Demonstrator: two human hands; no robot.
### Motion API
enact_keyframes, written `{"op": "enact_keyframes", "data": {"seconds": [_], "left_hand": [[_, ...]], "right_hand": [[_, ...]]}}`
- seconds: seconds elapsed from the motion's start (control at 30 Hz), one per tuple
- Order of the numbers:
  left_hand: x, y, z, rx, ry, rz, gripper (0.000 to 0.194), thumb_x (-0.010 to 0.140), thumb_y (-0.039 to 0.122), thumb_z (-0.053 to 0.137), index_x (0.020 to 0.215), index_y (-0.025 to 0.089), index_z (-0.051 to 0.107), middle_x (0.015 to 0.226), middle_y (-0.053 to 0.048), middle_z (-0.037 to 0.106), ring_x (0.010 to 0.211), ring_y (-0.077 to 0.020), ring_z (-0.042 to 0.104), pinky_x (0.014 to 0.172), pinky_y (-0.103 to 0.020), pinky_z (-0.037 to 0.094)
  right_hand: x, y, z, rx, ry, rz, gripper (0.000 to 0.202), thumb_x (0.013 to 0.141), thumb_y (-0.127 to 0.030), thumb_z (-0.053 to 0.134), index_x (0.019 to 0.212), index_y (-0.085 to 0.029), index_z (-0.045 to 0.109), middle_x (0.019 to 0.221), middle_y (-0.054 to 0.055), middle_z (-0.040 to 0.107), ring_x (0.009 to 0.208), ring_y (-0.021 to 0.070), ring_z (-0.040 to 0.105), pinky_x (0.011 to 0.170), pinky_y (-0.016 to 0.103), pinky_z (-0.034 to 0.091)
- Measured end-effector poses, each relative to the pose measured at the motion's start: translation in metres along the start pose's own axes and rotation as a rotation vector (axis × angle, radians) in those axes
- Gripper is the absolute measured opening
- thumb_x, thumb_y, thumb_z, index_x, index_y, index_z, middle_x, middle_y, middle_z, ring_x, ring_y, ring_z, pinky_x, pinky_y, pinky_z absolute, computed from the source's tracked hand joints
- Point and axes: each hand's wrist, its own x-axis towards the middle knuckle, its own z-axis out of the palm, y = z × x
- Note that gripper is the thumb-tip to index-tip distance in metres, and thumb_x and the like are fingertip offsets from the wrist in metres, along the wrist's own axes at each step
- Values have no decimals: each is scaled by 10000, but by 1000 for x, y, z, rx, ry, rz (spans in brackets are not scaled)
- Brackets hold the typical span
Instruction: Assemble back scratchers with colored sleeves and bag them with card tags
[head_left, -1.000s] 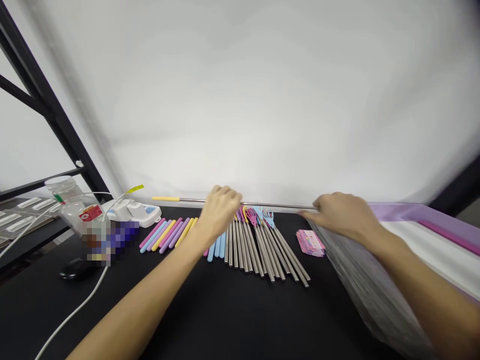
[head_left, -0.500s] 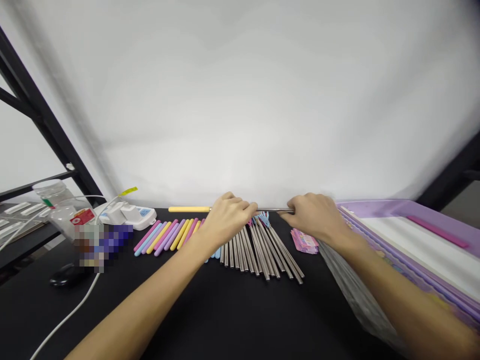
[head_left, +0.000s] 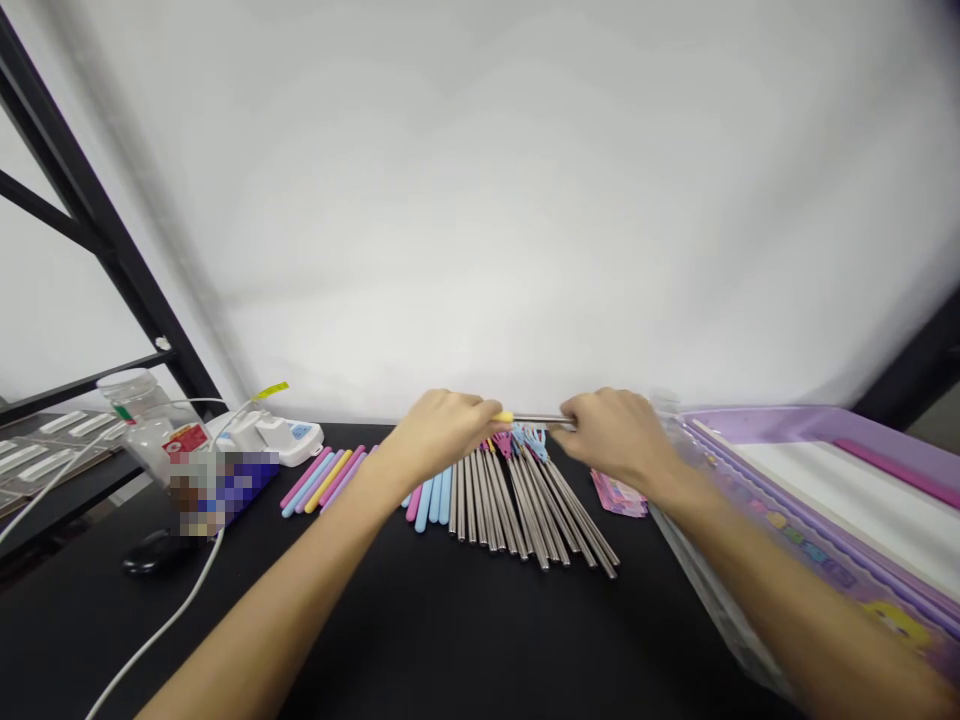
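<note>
Head | white wall (head_left: 480, 200) behind black tabletop (head_left: 465, 640) | left hand (head_left: 442, 430) — rod (head_left: 540, 418) — right hand (head_left: 619, 435)

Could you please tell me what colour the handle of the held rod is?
The visible part of the handle is yellow, seen best in the head view.

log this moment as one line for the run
left hand: closed around yellow handle | right hand: gripping metal shaft | on black table: metal rods, pink cards, power strip
</note>
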Motion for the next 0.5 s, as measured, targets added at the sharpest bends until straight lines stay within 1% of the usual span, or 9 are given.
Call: {"op": "enact_keyframes", "data": {"seconds": [0.03, 0.1, 0.13, 0.2, 0.27, 0.33, 0.4, 0.5], "left_hand": [[4, 5, -4, -25, -12, -2, 343, 1008, 409, 417, 918, 166, 642, 724, -27, 649, 617, -159, 595, 533, -278, 296], [8, 8, -11, -104, -29, -25, 324, 996, 398, 450, 900, 173, 664, 707, -28, 645, 613, -155, 587, 542, -276, 317], [8, 6, -12, -159, -36, -34, 301, 992, 388, 459, 941, 187, 677, 704, -23, 645, 612, -152, 583, 550, -272, 333], [4, 1, -12, -281, -60, -28, 267, 985, 362, 464, 1088, 233, 674, 715, -10, 651, 612, -143, 577, 565, -262, 363], [1, -5, -8, -378, -86, 1, 284, 974, 311, 461, 1182, 255, 645, 746, -6, 664, 617, -133, 575, 577, -253, 385], [0, -9, -5, -433, -94, 15, 273, 945, 252, 467, 1139, 228, 656, 767, -13, 672, 621, -125, 571, 582, -250, 392], [1, -9, -3, -473, -86, 4, 239, 913, 217, 481, 1070, 196, 660, 759, -18, 666, 611, -121, 560, 573, -248, 386], [5, -7, -2, -530, -93, 3, 223, 919, 259, 503, 1074, 183, 644, 742, -13, 657, 604, -118, 549, 568, -238, 382]], "right_hand": [[1, -9, 0, 34, 21, -20, 352, 845, -412, 461, 640, -192, 643, 649, 104, 665, 624, 223, 606, 537, 312, 227], [1, -19, -1, 107, 66, -58, 366, 851, -428, 462, 601, -194, 593, 582, 75, 615, 566, 191, 550, 531, 306, 213], [1, -21, -1, 146, 83, -83, 361, 851, -421, 466, 586, -197, 565, 552, 57, 584, 546, 175, 519, 532, 303, 210], [1, -19, -3, 232, 90, -157, 331, 846, -384, 483, 572, -201, 520, 521, 22, 532, 523, 149, 459, 534, 298, 213], [2, -12, -5, 353, 49, -230, 313, 846, -384, 510, 590, -203, 519, 530, -3, 520, 521, 134, 430, 534, 288, 233], [3, -4, -7, 502, -30, -290, 298, 854, -427, 537, 661, -204, 579, 571, -14, 552, 540, 129, 450, 538, 274, 273], [4, 4, -10, 639, -111, -338, 298, 868, -464, 543, 780, -204, 658, 646, -7, 619, 593, 139, 513, 563, 265, 331], [4, 13, -14, 772, -174, -357, 316, 880, -461, 546, 915, -202, 724, 832, 32, 720, 754, 177, 618, 679, 278, 422]]}}
